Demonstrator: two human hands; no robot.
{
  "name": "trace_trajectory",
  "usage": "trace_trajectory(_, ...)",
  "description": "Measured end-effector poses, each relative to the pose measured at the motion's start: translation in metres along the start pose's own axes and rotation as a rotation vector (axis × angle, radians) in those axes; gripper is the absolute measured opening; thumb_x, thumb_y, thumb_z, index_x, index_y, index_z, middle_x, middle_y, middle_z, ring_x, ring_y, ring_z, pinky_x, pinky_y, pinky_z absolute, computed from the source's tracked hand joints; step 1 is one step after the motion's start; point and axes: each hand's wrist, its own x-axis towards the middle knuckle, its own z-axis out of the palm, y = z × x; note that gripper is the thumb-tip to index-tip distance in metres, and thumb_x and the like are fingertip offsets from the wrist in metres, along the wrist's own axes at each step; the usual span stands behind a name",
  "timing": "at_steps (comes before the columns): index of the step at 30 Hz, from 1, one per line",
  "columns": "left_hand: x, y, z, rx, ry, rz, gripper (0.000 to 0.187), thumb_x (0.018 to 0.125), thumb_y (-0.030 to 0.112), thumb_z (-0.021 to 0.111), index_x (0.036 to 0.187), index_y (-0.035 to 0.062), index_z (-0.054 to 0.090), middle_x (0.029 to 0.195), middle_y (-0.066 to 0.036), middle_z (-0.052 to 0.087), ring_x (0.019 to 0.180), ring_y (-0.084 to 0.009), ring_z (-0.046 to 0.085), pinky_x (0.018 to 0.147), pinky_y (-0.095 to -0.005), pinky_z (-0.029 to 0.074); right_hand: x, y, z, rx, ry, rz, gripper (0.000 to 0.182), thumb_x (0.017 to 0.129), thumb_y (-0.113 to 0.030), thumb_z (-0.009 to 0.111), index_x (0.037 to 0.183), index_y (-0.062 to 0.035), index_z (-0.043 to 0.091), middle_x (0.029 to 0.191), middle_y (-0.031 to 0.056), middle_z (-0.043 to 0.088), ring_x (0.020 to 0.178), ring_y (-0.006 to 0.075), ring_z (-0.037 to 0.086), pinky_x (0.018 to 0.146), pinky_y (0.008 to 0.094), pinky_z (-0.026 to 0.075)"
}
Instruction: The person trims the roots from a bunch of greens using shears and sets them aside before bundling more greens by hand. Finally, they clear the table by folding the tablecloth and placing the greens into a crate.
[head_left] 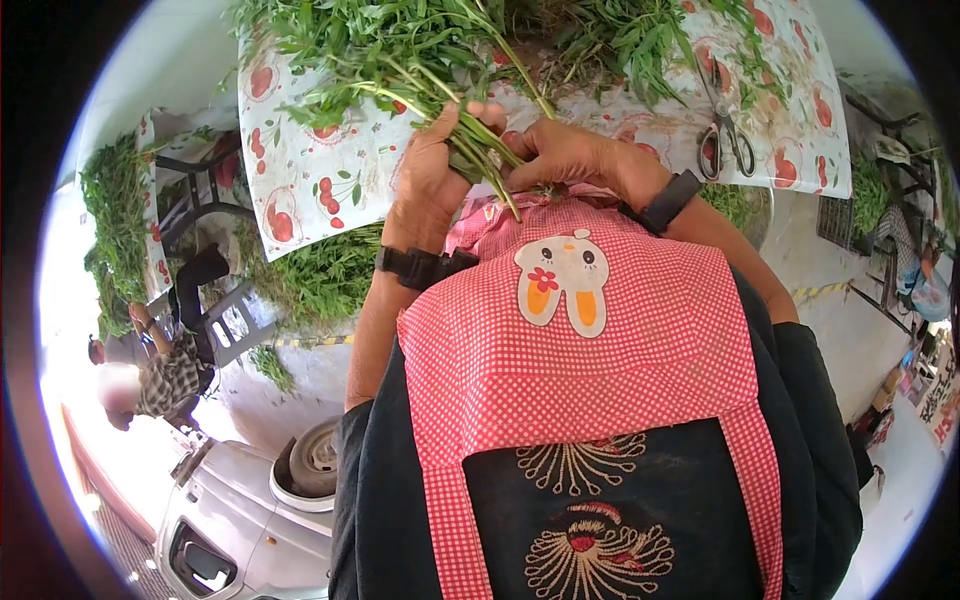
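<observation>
My left hand [435, 175] is closed round a bunch of leafy green stems [420, 80], with the bare stem ends pointing down toward my apron. My right hand [575, 155] is closed beside it, its fingers bent at the lower stems. A single thicker stem [522, 72] rises from between the right fingers. Exactly what the right fingertips pinch is partly hidden. A pair of scissors [722, 140] with dark handles lies on the cherry-patterned tablecloth [300, 195], right of my right hand. More leafy greens [640, 50] are heaped at the table's far side.
Below the table on the left lies a pile of greens [325, 270]. A person [170, 370] in a checked shirt sits farther left by another table of greens [115, 220]. A silver vehicle [245, 510] stands at lower left. A dark crate [835, 222] is at the right.
</observation>
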Motion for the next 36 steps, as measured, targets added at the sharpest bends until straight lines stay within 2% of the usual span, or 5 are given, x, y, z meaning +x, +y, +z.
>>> trace_trajectory(4, 0.009, 0.002, -0.001, -0.222, 0.018, 0.144, 0.019, 0.097, 0.018, 0.041, 0.093, 0.0010, 0.048, 0.082, -0.009, 0.056, 0.080, -0.0251, 0.058, 0.094, -0.0484, 0.044, -0.009, 0.013, -0.010, -0.135, 0.036, 0.016, 0.024, 0.069, -0.021, 0.074, 0.071, 0.0002, 0.063, 0.059, -0.0023, 0.051, 0.054, 0.0072, 0.043, 0.046, 0.0263, 0.032)
trace_trajectory(12, 0.021, 0.009, -0.007, -0.449, -0.123, 0.100, 0.022, 0.098, 0.023, 0.040, 0.095, 0.0023, 0.048, 0.071, -0.002, 0.042, 0.059, -0.0125, 0.036, 0.058, -0.0276, 0.036, -0.038, 0.038, -0.030, -0.333, 0.209, -0.063, 0.026, 0.069, -0.022, 0.072, 0.080, 0.0018, 0.068, 0.057, -0.0013, 0.051, 0.055, 0.0069, 0.045, 0.047, 0.0246, 0.035)
trace_trajectory(23, 0.023, 0.013, -0.010, -0.257, 0.057, 0.014, 0.009, 0.088, 0.007, 0.059, 0.085, 0.0008, 0.053, 0.073, -0.004, 0.049, 0.059, -0.0103, 0.044, 0.051, -0.0225, 0.039, -0.249, 0.098, -0.060, 0.694, 1.105, -0.323, 0.028, 0.089, -0.021, 0.056, 0.107, -0.0003, 0.058, 0.086, 0.0010, 0.058, 0.072, 0.0098, 0.054, 0.061, 0.0213, 0.043)
trace_trajectory(28, 0.026, 0.012, -0.010, -0.270, 0.031, -0.025, 0.009, 0.088, 0.005, 0.058, 0.092, 0.0011, 0.050, 0.078, -0.005, 0.050, 0.059, -0.0093, 0.044, 0.048, -0.0206, 0.038, -0.276, 0.122, -0.056, 0.208, 1.441, 0.203, 0.044, 0.086, -0.033, 0.061, 0.116, -0.0016, 0.056, 0.098, 0.0031, 0.062, 0.080, 0.0116, 0.058, 0.067, 0.0267, 0.047)
trace_trajectory(36, 0.008, 0.005, 0.011, -0.308, 0.048, 0.023, 0.012, 0.089, 0.004, 0.053, 0.099, -0.0012, 0.048, 0.081, -0.007, 0.050, 0.062, -0.0100, 0.044, 0.051, -0.0217, 0.041, -0.054, -0.006, 0.007, -0.440, 0.010, -0.309, 0.022, 0.081, -0.019, 0.063, 0.094, -0.0018, 0.068, 0.084, 0.0091, 0.068, 0.073, 0.0160, 0.064, 0.072, 0.0250, 0.048)
